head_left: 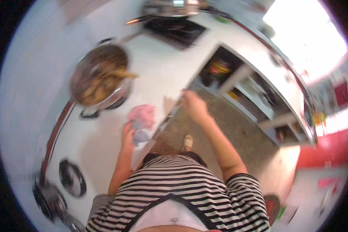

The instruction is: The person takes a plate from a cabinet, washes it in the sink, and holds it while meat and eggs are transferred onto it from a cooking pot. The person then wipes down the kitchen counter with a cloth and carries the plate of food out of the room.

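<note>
My left hand (128, 134) is on the white countertop (100, 135), its fingers closed on the edge of a crumpled grey and pink cloth (142, 118). Beyond the cloth stands a large steel pot (118, 94) with black handles. Yellowish-brown pieces of food (102, 86) lie inside it, and one long piece sticks out over the rim. My right hand (193, 104) is beside the counter's front edge, above the floor. Its fingers look curled in, slightly blurred; whatever they may hold is hidden.
A glass lid (72, 178) lies on the counter at the left, near dark cookware (50, 199). At the back are a black cooktop (176, 31) and another steel pot (170, 8). Open shelves (255, 100) with assorted items run along the right, beyond the floor (216, 131).
</note>
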The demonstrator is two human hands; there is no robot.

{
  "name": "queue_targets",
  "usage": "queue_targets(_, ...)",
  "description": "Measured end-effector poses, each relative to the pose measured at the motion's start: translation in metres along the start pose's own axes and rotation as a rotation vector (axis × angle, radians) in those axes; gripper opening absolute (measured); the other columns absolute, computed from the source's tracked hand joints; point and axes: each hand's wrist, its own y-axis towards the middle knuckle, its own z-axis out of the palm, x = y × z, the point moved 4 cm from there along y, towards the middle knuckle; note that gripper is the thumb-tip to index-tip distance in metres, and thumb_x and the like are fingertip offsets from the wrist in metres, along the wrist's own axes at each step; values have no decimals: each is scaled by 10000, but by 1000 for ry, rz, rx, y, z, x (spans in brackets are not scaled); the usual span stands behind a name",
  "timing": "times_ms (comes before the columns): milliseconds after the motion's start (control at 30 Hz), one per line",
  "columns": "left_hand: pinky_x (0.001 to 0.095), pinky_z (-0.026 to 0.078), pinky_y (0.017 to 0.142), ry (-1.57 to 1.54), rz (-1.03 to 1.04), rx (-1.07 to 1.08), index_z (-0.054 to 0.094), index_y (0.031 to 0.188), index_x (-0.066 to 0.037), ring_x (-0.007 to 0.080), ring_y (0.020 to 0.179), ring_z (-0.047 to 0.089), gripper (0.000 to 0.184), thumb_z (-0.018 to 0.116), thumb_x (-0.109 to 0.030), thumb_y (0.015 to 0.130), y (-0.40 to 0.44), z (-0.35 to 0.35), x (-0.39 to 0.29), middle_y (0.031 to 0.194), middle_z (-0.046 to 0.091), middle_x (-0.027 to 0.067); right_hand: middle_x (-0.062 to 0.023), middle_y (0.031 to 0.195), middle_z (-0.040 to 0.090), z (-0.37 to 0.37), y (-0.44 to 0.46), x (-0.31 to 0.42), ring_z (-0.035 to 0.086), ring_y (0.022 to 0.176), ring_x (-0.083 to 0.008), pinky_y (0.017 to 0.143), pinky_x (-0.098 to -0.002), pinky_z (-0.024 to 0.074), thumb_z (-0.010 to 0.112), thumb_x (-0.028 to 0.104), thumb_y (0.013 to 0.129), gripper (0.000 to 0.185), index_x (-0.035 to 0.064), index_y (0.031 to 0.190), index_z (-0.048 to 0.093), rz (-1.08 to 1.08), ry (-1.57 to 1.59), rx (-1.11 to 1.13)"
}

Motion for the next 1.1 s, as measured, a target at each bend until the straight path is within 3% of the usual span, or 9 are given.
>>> queue_targets(67,289,432,779,16,-102,24,488,1071,-4,178,906,510,360,443,9,714,-11,28,-9,1011,518,92,-164,977,537,-14,-45,-24,546,864,-332,726,-402,450,461,170,783,308,88,1080,464,33,61,-38)
queue_targets(133,297,454,748,17,-94,183,471,1082,-6,183,869,535,352,429,21,733,-26,84,-20,983,530,96,-170,970,536,-40,-84,-60,541,867,-336,732,-411,447,450,191,783,319,74,1079,459,136,78,8)
queue_targets(300,302,477,697,180,-138,416,444,1104,-8,184,789,569,356,427,19,749,-94,278,18,939,557,96,-150,1004,523,-142,-200,-166,522,915,-303,776,-377,428,475,195,800,337,55,1107,459,288,190,18)
queue_targets(333,305,482,684,126,-191,460,438,1107,-10,183,769,575,357,426,19,751,-52,270,12,925,565,96,-150,1004,523,-122,-173,-147,522,915,-303,776,-377,428,475,195,800,337,55,1107,459,334,160,12)
queue_targets(433,280,478,668,174,-273,626,467,1056,-22,162,769,570,328,447,33,733,-92,386,35,912,571,87,-135,1019,528,-161,-226,-200,512,946,-292,796,-366,420,470,190,809,293,49,1064,500,424,193,64)
queue_targets(633,265,471,643,269,-338,951,485,1011,-22,144,741,562,283,434,23,736,-178,570,93,869,565,68,-129,991,546,-229,-353,-301,521,932,-288,788,-377,426,460,223,816,269,73,1031,521,679,137,-143)
queue_targets(800,262,457,633,393,-441,1224,501,979,-31,137,737,551,258,444,16,732,-226,664,157,853,561,52,-144,1019,549,-268,-437,-349,512,954,-288,809,-357,407,458,199,809,283,36,1029,532,907,166,-372)
queue_targets(1100,256,440,615,464,-611,1380,536,910,-44,135,711,542,207,472,4,718,-277,806,248,792,561,44,-160,986,565,-278,-510,-432,532,915,-297,789,-355,422,463,191,798,281,32,1015,548,1128,219,-342)
